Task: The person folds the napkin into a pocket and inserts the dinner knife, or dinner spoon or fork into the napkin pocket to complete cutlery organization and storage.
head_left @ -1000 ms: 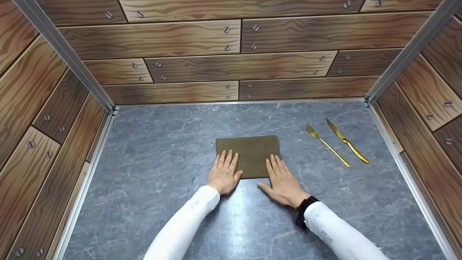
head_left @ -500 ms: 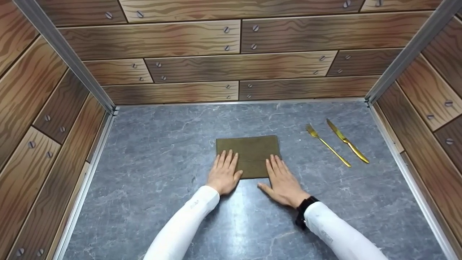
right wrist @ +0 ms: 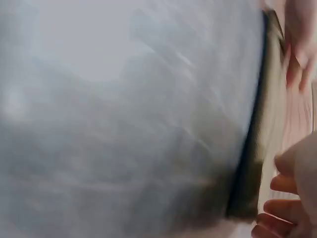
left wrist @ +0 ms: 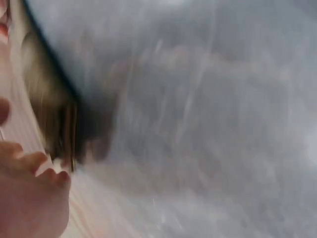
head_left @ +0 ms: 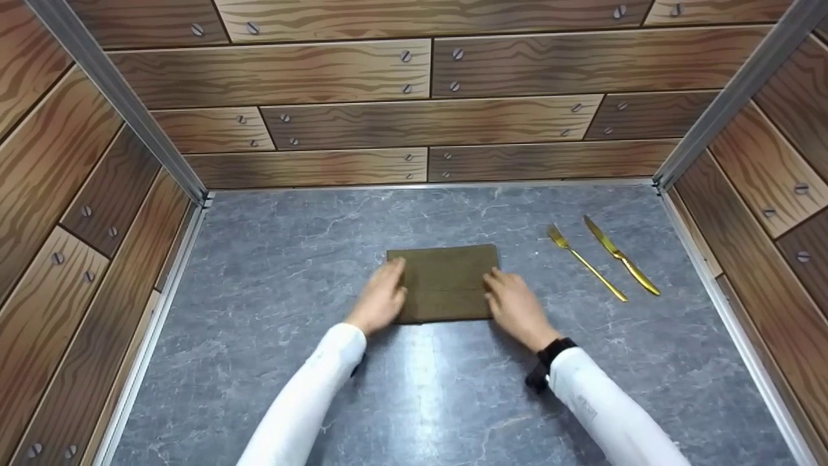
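A folded olive-brown cloth (head_left: 446,285) lies flat on the grey marbled surface in the middle of the head view, a crease running across its lower part. My left hand (head_left: 378,298) is at its left edge, fingers loosely bent and overlapping the cloth's side. At the opposite edge, my right hand (head_left: 517,310) has slightly bent fingertips over the cloth's right side. The left wrist view is blurred, with the left hand (left wrist: 34,198) beside the cloth's layered edge (left wrist: 67,124). In the right wrist view, the fingers of the right hand (right wrist: 297,198) are spread near the cloth (right wrist: 270,84).
A gold fork (head_left: 585,262) and a gold knife (head_left: 621,255) lie side by side to the right of the cloth. Wood-patterned panels (head_left: 343,120) with metal corner strips enclose the grey surface (head_left: 278,246) at the back and both sides.
Both hands have come off their flat position on the cloth and moved outward to its side edges, with fingers now more bent. Cloth, fork and knife stay in place.
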The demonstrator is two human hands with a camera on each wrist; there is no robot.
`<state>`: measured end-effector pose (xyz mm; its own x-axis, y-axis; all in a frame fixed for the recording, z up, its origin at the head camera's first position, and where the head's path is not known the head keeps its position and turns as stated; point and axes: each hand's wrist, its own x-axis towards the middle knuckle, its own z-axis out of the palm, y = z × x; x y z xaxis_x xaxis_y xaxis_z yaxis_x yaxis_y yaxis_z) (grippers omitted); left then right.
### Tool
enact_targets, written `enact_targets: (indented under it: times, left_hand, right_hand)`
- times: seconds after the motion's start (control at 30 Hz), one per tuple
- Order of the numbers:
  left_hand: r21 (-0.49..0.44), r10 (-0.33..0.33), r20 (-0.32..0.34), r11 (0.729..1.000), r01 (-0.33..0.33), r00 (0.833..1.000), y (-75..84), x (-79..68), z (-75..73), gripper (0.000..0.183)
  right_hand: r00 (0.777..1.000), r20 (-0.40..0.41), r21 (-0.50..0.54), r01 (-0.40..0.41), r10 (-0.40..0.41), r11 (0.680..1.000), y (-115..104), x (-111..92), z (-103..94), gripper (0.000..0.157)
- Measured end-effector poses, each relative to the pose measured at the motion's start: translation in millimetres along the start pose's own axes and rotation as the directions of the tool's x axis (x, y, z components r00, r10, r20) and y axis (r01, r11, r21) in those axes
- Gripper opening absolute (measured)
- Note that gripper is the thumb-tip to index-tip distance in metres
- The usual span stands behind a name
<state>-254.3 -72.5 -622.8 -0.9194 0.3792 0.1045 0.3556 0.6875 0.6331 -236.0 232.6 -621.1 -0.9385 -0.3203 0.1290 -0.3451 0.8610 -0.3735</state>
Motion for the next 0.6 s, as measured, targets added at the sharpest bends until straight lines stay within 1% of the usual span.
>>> enact_targets:
  times: [0.03, 0.07, 0.1, 0.17, 0.23, 0.27, 0.3, 0.33, 0.4, 0.43, 0.53, 0.6]
  left_hand:
    - [-0.053, -0.022, -0.029, 0.998, 0.02, 0.999, -3.0, 0.8, -5.6, 0.061]
    - [-0.113, -0.059, -0.042, 0.992, 0.054, 0.997, -6.5, 1.3, -10.5, 0.062]
    - [-0.182, -0.105, -0.037, 0.979, 0.096, 0.994, -9.7, 1.5, -15.1, 0.064]
    - [-0.315, -0.197, 0.016, 0.93, 0.192, 0.98, -15.1, 1.5, -23.3, 0.068]
    - [-0.413, -0.256, 0.089, 0.87, 0.269, 0.963, -19.5, 1.2, -28.9, 0.071]
    - [-0.435, -0.278, 0.12, 0.848, 0.303, 0.953, -21.5, 0.8, -30.3, 0.072]
    - [-0.451, -0.29, 0.142, 0.832, 0.323, 0.946, -22.9, 0.7, -31.2, 0.072]
    - [-0.456, -0.298, 0.159, 0.824, 0.338, 0.941, -23.9, 0.8, -31.4, 0.072]
    - [-0.45, -0.306, 0.159, 0.824, 0.344, 0.939, -25.3, 2.0, -29.7, 0.071]
    - [-0.442, -0.309, 0.151, 0.829, 0.344, 0.939, -25.5, 2.7, -28.4, 0.07]
    - [-0.388, -0.308, 0.105, 0.863, 0.324, 0.946, -23.8, 5.7, -24.4, 0.068]
    - [-0.347, -0.307, 0.075, 0.884, 0.314, 0.949, -21.1, 7.8, -22.8, 0.068]
  right_hand:
    - [0.999, -0.02, 0.055, -0.039, 0.04, 0.998, 4.2, 3.7, -2.4, 0.045]
    - [0.996, -0.033, 0.111, -0.075, 0.079, 0.991, 8.7, 7.4, -4.6, 0.045]
    - [0.991, -0.033, 0.174, -0.119, 0.126, 0.978, 12.8, 10.8, -6.8, 0.046]
    - [0.98, -0.007, 0.264, -0.189, 0.198, 0.946, 20.5, 17.0, -10.6, 0.049]
    - [0.972, 0.035, 0.322, -0.231, 0.232, 0.918, 26.7, 21.8, -13.5, 0.052]
    - [0.97, 0.053, 0.339, -0.242, 0.238, 0.909, 28.9, 23.9, -14.6, 0.053]
    - [0.968, 0.067, 0.353, -0.251, 0.243, 0.901, 30.4, 25.9, -15.6, 0.055]
    - [0.967, 0.078, 0.357, -0.253, 0.241, 0.899, 31.6, 27.7, -16.2, 0.056]
    - [0.966, 0.098, 0.362, -0.259, 0.239, 0.895, 32.6, 30.7, -16.9, 0.058]
    - [0.964, 0.107, 0.363, -0.266, 0.244, 0.893, 32.5, 32.1, -16.9, 0.059]
    - [0.956, 0.136, 0.364, -0.293, 0.261, 0.884, 31.3, 35.0, -16.8, 0.064]
    - [0.947, 0.156, 0.375, -0.321, 0.282, 0.87, 29.9, 36.1, -16.8, 0.065]
